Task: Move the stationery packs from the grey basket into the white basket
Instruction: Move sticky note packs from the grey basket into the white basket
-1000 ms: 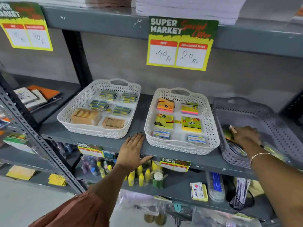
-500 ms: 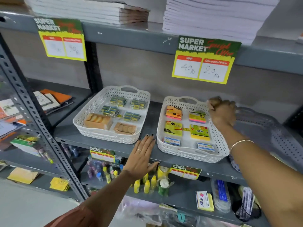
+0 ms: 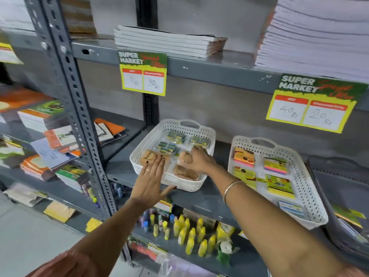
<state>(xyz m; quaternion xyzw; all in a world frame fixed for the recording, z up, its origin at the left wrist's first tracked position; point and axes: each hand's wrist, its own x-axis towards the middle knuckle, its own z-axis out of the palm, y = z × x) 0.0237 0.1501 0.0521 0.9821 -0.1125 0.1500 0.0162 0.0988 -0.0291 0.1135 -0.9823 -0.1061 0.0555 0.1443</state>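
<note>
My right hand [image 3: 199, 161] is inside the left white basket [image 3: 208, 136], closed on a clear stationery pack [image 3: 184, 158] of brownish items, low over the basket floor. Other packs lie there: a brown one [image 3: 185, 172] in front of the hand and green-blue ones [image 3: 175, 136] behind. My left hand [image 3: 151, 176] is flat with fingers spread over that basket's front rim, holding nothing. The grey basket [image 3: 339, 174] stands at the far right, partly cut off, with a few packs [image 3: 347, 214] in its near end.
A second white basket [image 3: 305, 176] with colourful sticky-note packs sits between the two. Price signs hang from the shelf above, which carries stacks of notebooks [image 3: 169, 42]. A perforated steel upright [image 3: 79, 120] stands left. Small bottles [image 3: 189, 234] fill the shelf below.
My right hand left the grey basket, crossed over the middle white basket and came down into the left white basket with a pack. My left hand rose from the shelf edge to the basket rim.
</note>
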